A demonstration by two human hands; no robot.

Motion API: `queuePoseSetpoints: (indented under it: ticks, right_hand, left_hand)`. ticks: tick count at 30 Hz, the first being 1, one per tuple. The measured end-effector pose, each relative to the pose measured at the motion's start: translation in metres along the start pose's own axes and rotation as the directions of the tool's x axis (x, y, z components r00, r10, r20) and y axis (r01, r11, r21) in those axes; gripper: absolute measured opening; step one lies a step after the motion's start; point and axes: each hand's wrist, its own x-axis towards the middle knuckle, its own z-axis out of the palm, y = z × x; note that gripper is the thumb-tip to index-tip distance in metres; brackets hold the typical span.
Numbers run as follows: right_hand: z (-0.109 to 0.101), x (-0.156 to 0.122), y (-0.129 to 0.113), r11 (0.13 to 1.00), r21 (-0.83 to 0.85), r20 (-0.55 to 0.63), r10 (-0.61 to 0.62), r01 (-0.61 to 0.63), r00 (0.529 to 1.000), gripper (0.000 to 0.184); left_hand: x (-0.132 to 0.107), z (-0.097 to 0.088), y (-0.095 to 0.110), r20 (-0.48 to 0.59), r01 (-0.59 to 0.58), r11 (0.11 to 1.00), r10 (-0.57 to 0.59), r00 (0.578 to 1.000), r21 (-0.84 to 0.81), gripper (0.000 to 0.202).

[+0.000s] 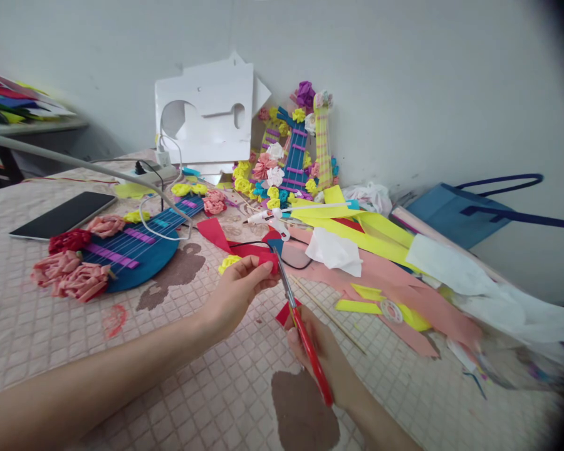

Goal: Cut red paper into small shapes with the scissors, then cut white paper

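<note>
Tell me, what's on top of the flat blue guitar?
Pink paper flowers, a red one, purple strips and a white cable lie on the blue guitar. The flowers hide its left edge.

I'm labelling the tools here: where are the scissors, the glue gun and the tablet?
scissors (305, 341), head view, on the red handle.
glue gun (266, 217), head view, on the white body.
tablet (63, 215), head view, on the dark screen.

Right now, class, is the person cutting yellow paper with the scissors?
No, the scissors in the right hand meet red paper pinched by the left hand.
</note>
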Motion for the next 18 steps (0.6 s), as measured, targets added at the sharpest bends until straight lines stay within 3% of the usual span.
queuePoseSetpoints:
  ticks: [10,18]
  right_hand:
    - [0.0015,0.0029,-0.0054,0.997,0.073,-0.037,0.020,-0.017,0.999,0.024]
    - [-0.0002,0.0022,-0.0049,0.999,0.037,-0.035,0.026,-0.025,0.999,0.025]
  left_hand:
    - [-0.0002,0.0021,0.0011,-0.005,0.001,1.000,-0.001,1.000,-0.004,0.021]
    - [0.0001,0.0004,0.0023,0.019,0.002,1.000,-0.002,1.000,-0.009,0.021]
